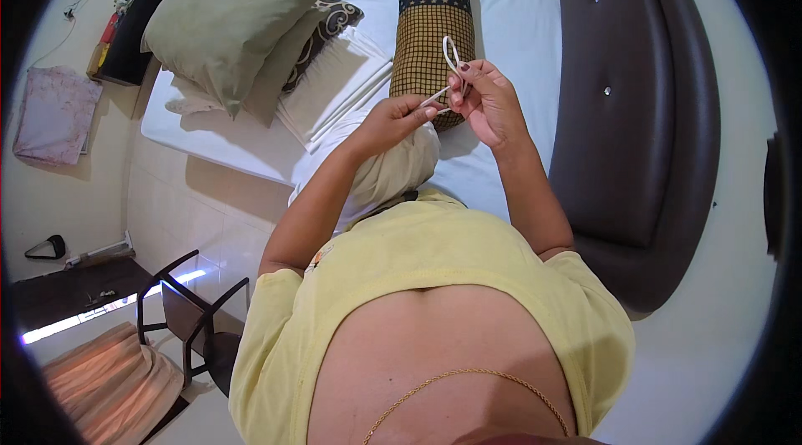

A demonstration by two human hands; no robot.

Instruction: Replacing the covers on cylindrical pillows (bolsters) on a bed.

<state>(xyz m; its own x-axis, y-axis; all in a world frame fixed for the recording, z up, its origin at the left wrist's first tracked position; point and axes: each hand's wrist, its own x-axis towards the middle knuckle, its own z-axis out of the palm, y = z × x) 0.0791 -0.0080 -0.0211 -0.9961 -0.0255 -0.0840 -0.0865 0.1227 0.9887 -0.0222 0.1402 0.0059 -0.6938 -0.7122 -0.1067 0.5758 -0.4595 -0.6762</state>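
My left hand (398, 122) pinches part of a thin white cord (449, 52) between thumb and fingers. Just to its right and a little farther off, my right hand (485, 100) grips the same cord, and a narrow loop of it sticks up past my fingertips. Both hands are raised above the near end of a patterned bolster (432, 38), black with gold squares, stars and diamonds, lying lengthwise on the bed. Beneath my left forearm is pale crumpled cloth, partly hidden. Folded white cloth (341, 85) lies left of the bolster.
Grey-green pillows (232, 25) are piled on the white bed sheet (514, 25) at the left. A brown padded headboard (626, 100) borders the bed on the right. A dark chair (194, 313) stands on the tiled floor at lower left, near an orange curtain (119, 382).
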